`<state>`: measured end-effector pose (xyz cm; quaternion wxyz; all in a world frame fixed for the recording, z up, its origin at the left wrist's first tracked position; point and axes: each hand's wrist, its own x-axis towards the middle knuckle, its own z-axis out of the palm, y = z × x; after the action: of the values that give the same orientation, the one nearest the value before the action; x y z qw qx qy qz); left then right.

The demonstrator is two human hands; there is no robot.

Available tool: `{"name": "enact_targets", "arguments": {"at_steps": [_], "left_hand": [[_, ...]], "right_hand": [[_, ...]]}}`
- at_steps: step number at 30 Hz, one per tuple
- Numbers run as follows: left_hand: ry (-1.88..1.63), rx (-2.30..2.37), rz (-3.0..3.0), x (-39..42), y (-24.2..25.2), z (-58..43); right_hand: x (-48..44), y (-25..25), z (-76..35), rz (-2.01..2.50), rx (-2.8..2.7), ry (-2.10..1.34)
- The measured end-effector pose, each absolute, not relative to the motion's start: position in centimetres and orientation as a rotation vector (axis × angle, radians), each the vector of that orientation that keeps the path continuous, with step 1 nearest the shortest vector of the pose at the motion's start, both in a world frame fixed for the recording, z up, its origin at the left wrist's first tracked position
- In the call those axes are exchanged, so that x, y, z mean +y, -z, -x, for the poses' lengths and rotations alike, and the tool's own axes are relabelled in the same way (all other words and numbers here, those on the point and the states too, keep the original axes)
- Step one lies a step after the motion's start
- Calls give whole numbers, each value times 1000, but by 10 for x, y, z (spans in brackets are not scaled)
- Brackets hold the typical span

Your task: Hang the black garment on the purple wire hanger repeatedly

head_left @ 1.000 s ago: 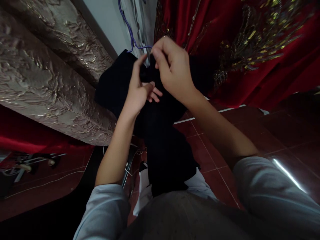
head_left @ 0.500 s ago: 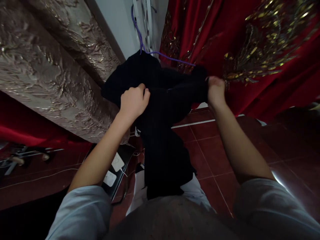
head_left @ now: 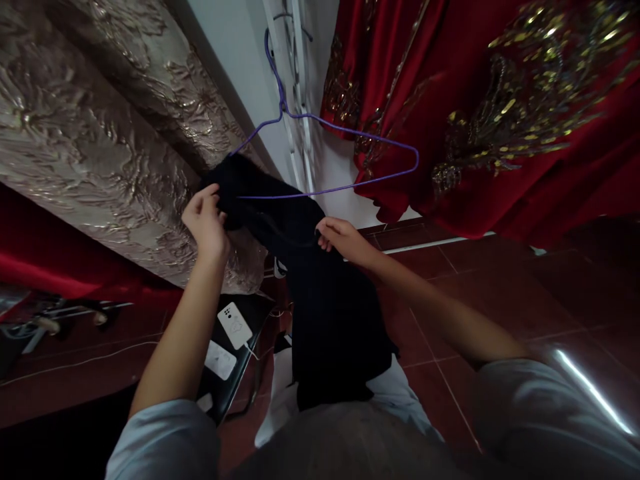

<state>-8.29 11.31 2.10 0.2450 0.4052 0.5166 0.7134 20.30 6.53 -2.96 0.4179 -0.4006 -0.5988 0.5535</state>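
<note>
A black garment (head_left: 330, 307) hangs down in front of me, with only its left shoulder on a purple wire hanger (head_left: 350, 190). The hanger's right half is bare, and its hook is up by a white metal rack (head_left: 295, 87). My left hand (head_left: 205, 223) is at the garment's left shoulder, fingers curled against the cloth near the hanger's left end. My right hand (head_left: 337, 237) pinches the edge of the garment below the hanger's lower bar. The garment's lower end lies against my legs, and its exact kind is too dark to tell.
Embossed beige fabric (head_left: 125, 147) hangs on the left. Red cloth with gold sequins (head_left: 500, 120) hangs on the right. A white phone (head_left: 235, 325) with a cable lies on a black surface at lower left. Red tiles (head_left: 480, 293) cover the floor.
The garment's right side has come off the hanger, baring its right half. My right hand moved left and down with the cloth; my left hand shifted left to the other shoulder.
</note>
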Motion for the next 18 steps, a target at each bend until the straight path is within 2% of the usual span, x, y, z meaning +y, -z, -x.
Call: {"name": "enact_targets", "arguments": {"at_steps": [4, 8, 10, 15, 18], "left_hand": [[-1812, 1270, -589, 101, 13, 94], [-1671, 1238, -570, 62, 41, 61], [-1616, 1220, -721, 42, 44, 35], [-1303, 1144, -1821, 3, 11, -13], [-1249, 1083, -2292, -9, -19, -15]], "right_hand": [[70, 29, -197, 985, -1560, -1264], [68, 35, -196, 1019, -1818, -891], [66, 34, -191, 959, -1893, -853], [59, 16, -175, 742, -1684, -1691], [56, -1, -174, 755, -1350, -1848]]}}
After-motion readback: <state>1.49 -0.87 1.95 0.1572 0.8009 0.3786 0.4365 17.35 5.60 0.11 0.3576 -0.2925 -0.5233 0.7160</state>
